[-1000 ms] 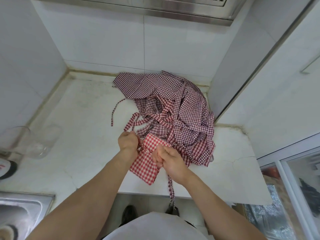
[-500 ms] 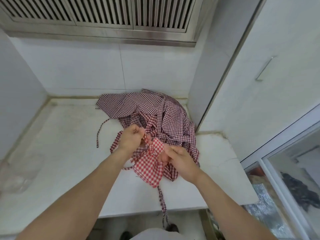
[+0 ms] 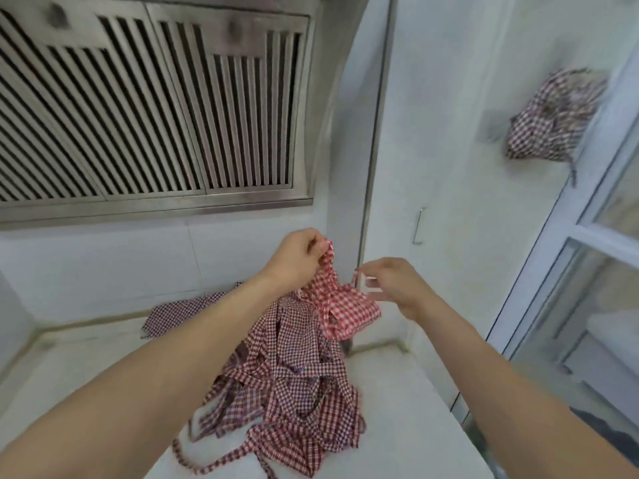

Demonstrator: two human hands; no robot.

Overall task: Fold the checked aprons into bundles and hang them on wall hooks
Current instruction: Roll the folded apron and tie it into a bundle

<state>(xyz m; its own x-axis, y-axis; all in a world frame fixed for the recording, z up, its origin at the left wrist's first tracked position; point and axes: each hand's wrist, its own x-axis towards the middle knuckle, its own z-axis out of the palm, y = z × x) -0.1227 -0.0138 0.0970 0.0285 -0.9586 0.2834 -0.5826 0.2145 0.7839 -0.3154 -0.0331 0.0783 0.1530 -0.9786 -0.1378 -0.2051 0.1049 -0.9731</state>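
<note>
Left hand [image 3: 298, 258] raised above the counter [image 3: 397, 409], fingers curled tight round the strap [image 3: 328, 262] of a bright red checked bundle [image 3: 345, 311]. Bundle hanging from that strap, clear of the counter, just in front of the wall corner. Right hand [image 3: 394, 283] level with the bundle's right side, thumb and forefinger pinched together at a thin loop [image 3: 356, 273] of the same cloth; grip there blurred, probably holding it, other fingers loosely bent. Below both hands, a heap of darker checked aprons [image 3: 290, 385] sprawled on the counter, ties trailing toward the near edge, one flat corner reaching back toward the rear wall. High on the right wall, well apart from the hands, another folded checked bundle [image 3: 549, 122] hung beside the glass door frame [image 3: 560, 236]. Slatted metal vent hood [image 3: 145, 105] overhead at left. Small metal handle [image 3: 419, 225] on the white panel just above the right hand.
</note>
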